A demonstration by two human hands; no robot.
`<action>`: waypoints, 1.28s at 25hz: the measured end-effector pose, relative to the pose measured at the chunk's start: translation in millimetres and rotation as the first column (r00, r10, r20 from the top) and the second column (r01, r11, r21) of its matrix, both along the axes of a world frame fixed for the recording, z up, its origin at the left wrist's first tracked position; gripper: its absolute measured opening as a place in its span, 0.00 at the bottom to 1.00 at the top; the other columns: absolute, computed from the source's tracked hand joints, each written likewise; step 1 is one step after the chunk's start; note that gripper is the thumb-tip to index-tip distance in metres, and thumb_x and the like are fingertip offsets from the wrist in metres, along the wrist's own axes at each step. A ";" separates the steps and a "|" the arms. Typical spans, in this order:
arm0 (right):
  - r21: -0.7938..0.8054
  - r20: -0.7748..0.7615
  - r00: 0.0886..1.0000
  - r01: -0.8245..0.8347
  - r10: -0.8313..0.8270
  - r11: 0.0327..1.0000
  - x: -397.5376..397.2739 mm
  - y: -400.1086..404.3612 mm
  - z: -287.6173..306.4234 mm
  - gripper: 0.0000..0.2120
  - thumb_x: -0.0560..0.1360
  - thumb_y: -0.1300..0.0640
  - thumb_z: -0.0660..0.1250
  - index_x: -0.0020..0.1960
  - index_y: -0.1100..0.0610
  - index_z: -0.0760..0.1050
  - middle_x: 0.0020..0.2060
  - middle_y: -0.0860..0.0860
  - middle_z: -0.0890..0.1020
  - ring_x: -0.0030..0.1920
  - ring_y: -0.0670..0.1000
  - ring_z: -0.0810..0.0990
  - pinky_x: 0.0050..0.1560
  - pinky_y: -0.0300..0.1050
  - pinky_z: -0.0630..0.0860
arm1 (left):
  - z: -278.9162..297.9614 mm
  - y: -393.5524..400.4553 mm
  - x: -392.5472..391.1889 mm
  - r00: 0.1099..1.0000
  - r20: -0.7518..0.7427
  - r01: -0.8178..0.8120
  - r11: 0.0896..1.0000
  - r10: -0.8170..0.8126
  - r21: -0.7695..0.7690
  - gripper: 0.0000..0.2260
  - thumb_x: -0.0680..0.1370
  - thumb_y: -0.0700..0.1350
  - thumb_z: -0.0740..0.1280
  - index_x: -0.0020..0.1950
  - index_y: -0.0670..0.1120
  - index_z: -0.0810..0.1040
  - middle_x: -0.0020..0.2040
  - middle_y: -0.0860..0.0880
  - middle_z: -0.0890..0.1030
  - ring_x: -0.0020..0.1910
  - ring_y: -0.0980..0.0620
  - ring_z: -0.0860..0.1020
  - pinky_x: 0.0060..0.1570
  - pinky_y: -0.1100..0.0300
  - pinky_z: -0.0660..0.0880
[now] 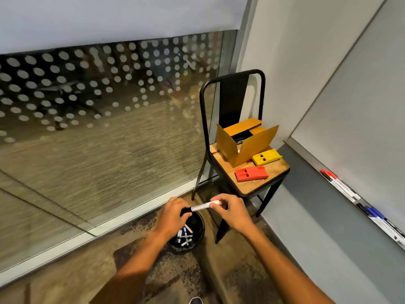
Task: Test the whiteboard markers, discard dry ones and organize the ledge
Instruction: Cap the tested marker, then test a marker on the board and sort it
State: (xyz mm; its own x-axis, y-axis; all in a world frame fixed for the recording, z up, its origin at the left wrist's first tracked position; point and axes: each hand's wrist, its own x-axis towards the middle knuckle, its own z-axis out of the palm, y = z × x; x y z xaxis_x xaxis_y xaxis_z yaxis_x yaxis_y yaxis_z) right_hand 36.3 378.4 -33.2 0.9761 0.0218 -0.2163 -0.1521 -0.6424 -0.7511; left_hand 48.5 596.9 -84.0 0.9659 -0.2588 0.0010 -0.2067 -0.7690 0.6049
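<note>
- Head view, hands: your left hand (173, 212) pinches the dark cap end of a white marker (205, 206), while your right hand (230, 212) pinches the other end of the barrel between thumb and fingertips. The marker lies almost level between the two hands, directly above the black bin (198, 227).
- Head view, bin: several discarded markers (185, 235) already lie at the bottom. Judged from this position, the step in hand is either capping or dropping a dry marker; press the cap fully home first, so that no ink stains the bin or your fingers.
- Head view, release: let go with both hands only while the marker hangs over the middle of the opening, since the rim sits close to the chair (252, 176) leg and a slanted drop could bounce onto the carpet.
- Head view, surroundings: an open cardboard box (241, 143), a yellow block (267, 157) and a red block (252, 173) rest on the chair seat.
- Head view, ledge: the whiteboard ledge (341, 178) at right holds red-capped markers (329, 175) and blue-capped markers (373, 212) in a rough line; these probably await sorting once you turn back.
</note>
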 end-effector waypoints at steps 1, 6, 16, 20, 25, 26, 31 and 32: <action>-0.044 -0.006 1.000 -0.008 0.008 0.999 2.6 4.8 -7.0 0.07 0.72 0.46 0.73 0.50 0.45 0.83 0.39 0.41 0.84 0.42 0.42 0.81 0.50 0.49 0.78 | -7.6 1.8 -0.1 1.000 -0.019 -0.005 1.000 0.006 0.027 0.08 0.71 0.44 0.75 0.49 0.48 0.84 0.46 0.51 0.82 0.50 0.47 0.77 0.52 0.49 0.74; -0.244 0.078 0.995 -0.038 0.058 0.969 16.3 28.2 -16.8 0.09 0.76 0.45 0.67 0.53 0.46 0.81 0.45 0.45 0.85 0.50 0.48 0.81 0.53 0.48 0.73 | -22.2 12.5 4.6 0.997 -0.010 -0.070 0.996 0.070 0.049 0.13 0.74 0.45 0.74 0.57 0.44 0.82 0.54 0.46 0.82 0.57 0.43 0.76 0.59 0.50 0.72; -0.583 -0.069 0.965 -0.246 0.254 0.774 33.6 58.2 -65.7 0.18 0.79 0.44 0.61 0.69 0.42 0.69 0.61 0.47 0.79 0.62 0.55 0.75 0.60 0.56 0.70 | -29.9 56.9 9.7 0.981 0.002 -0.187 0.951 0.193 0.248 0.34 0.76 0.64 0.64 0.79 0.53 0.60 0.81 0.45 0.51 0.80 0.43 0.47 0.75 0.40 0.48; -0.566 -0.071 0.974 -0.216 0.214 0.795 25.3 44.6 -69.9 0.25 0.80 0.42 0.60 0.75 0.45 0.62 0.73 0.48 0.68 0.73 0.52 0.65 0.70 0.55 0.64 | -29.8 53.6 7.8 0.977 0.013 -0.207 0.929 0.213 0.306 0.38 0.76 0.67 0.61 0.81 0.54 0.51 0.81 0.45 0.44 0.80 0.43 0.44 0.75 0.38 0.47; -0.599 0.031 0.982 -0.129 0.184 0.790 10.6 33.9 -61.1 0.32 0.79 0.37 0.56 0.79 0.48 0.53 0.79 0.52 0.55 0.79 0.54 0.52 0.75 0.60 0.55 | -23.8 29.9 10.4 0.985 0.055 -0.173 0.931 0.164 0.320 0.41 0.76 0.69 0.58 0.81 0.51 0.44 0.81 0.45 0.40 0.79 0.44 0.41 0.75 0.37 0.46; -0.610 0.041 0.983 -0.117 0.178 0.784 7.1 32.5 -59.8 0.33 0.79 0.36 0.55 0.80 0.48 0.51 0.80 0.52 0.53 0.79 0.55 0.50 0.76 0.61 0.53 | -22.3 24.1 11.1 0.987 0.058 -0.158 0.934 0.147 0.319 0.41 0.76 0.69 0.57 0.81 0.51 0.43 0.81 0.45 0.40 0.79 0.44 0.40 0.75 0.36 0.46; -0.652 0.139 0.981 -0.012 0.135 0.758 -15.1 16.8 -52.5 0.36 0.78 0.32 0.49 0.80 0.48 0.48 0.80 0.53 0.48 0.80 0.56 0.46 0.75 0.64 0.48 | -13.4 -10.5 10.5 0.997 0.078 -0.055 0.943 0.031 0.327 0.42 0.75 0.70 0.54 0.81 0.52 0.43 0.81 0.45 0.39 0.79 0.44 0.40 0.75 0.36 0.47; -0.659 0.161 0.980 0.019 0.116 0.752 -20.8 10.0 -50.2 0.36 0.78 0.32 0.48 0.80 0.48 0.48 0.80 0.53 0.47 0.80 0.57 0.46 0.75 0.65 0.47 | -11.6 -20.3 9.5 0.996 0.085 -0.027 0.946 -0.001 0.322 0.42 0.75 0.70 0.55 0.81 0.52 0.43 0.81 0.45 0.40 0.79 0.44 0.41 0.75 0.36 0.47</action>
